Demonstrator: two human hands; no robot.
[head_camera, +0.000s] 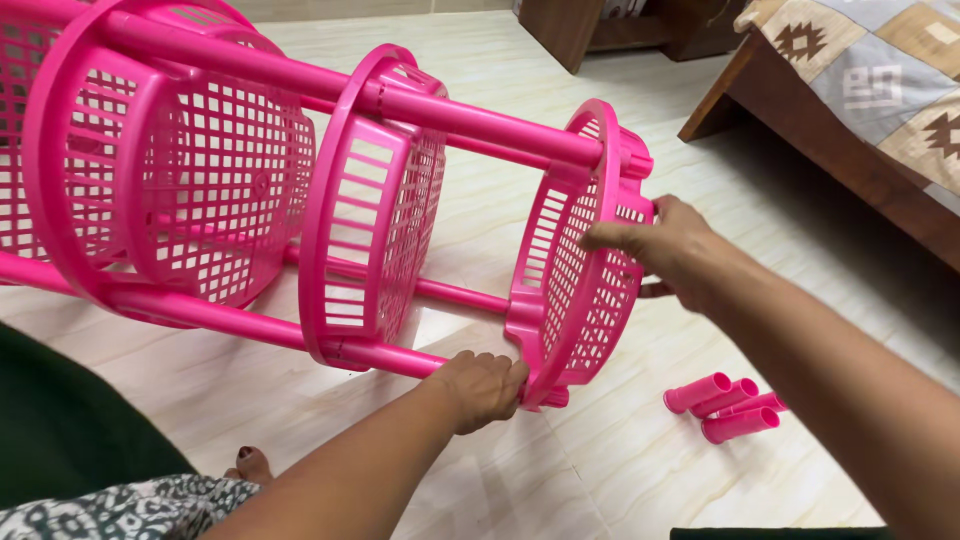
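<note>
A pink plastic basket rack (250, 190) lies on its side across the floor, with several round perforated baskets joined by pink tubes. My left hand (482, 385) grips the lower tube where it meets the end basket (575, 270). My right hand (665, 245) presses its fingers against the right rim and underside of that same end basket. Three short pink tubes (728, 408) lie loose on the floor to the right, below my right forearm.
The floor is pale marble tile (620, 470). A wooden bed (850, 170) with a patterned quilt stands at the upper right. Dark wooden furniture (580, 30) is at the top. My toe (252, 462) and patterned clothing show at the lower left.
</note>
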